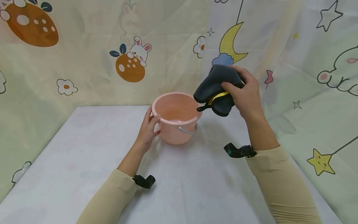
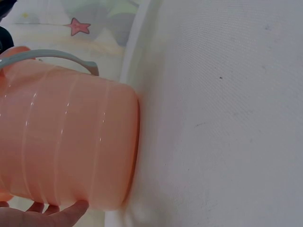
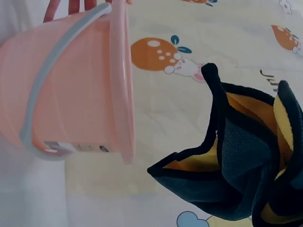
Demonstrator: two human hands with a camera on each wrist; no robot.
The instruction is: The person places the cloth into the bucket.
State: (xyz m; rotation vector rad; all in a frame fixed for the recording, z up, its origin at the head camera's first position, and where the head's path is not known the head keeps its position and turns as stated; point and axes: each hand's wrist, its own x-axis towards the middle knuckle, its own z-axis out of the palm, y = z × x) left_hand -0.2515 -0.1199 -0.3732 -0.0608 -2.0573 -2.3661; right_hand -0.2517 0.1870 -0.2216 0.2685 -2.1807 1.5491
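A pink plastic bucket (image 1: 176, 133) with a grey handle (image 3: 47, 71) stands upright on the white table. My left hand (image 1: 146, 132) holds it by its left side, fingertips against the wall and rim. To the right of the rim, raised off the table, my right hand (image 1: 247, 93) grips a bunched cleaning cloth (image 1: 216, 82), thumb on the near side. The cloth is dark grey with a yellow inner side and black edging; a small black loop (image 1: 203, 108) hangs toward the bucket's rim. In the right wrist view its folds (image 3: 248, 156) hide the right hand.
The white-covered table (image 1: 92, 149) reaches back to a curtain (image 1: 92, 56) printed with rabbits, fruit and a moon. More printed fabric (image 1: 307, 124) hangs close on the right. Black wrist cameras (image 1: 145, 181) sit on both cuffs.
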